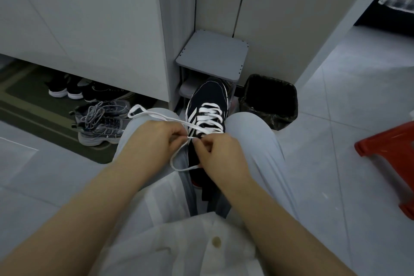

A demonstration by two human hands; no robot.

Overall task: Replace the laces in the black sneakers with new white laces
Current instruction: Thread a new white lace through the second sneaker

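**White lace going into the black sneaker**

A black fabric sneaker (207, 105) stands on the floor between the person's knees, toe pointing away toward a small grey plastic shoe rack (212, 56). Three slanted white stripes mark its side; any lettering is too small to read. A flat white lace (156, 116) crosses the upper eyelets in bars. One end trails left over the pale trouser knee, and a loop hangs below the hands.

The left hand (154, 139) has its grip closed on the lace, thumb and forefinger pinching it. The right hand (221, 154) seems to pinch the same strand just beside it, though its curled fingers hide the contact. Both hands cover the sneaker's tongue and heel.

To the left lies a pair of grey mesh running shoes (100, 123) with grey laces, on a dark mat. A black lined waste bin (268, 101) sits right of the rack. A red plastic stool (389, 157) is cut off at the right edge.
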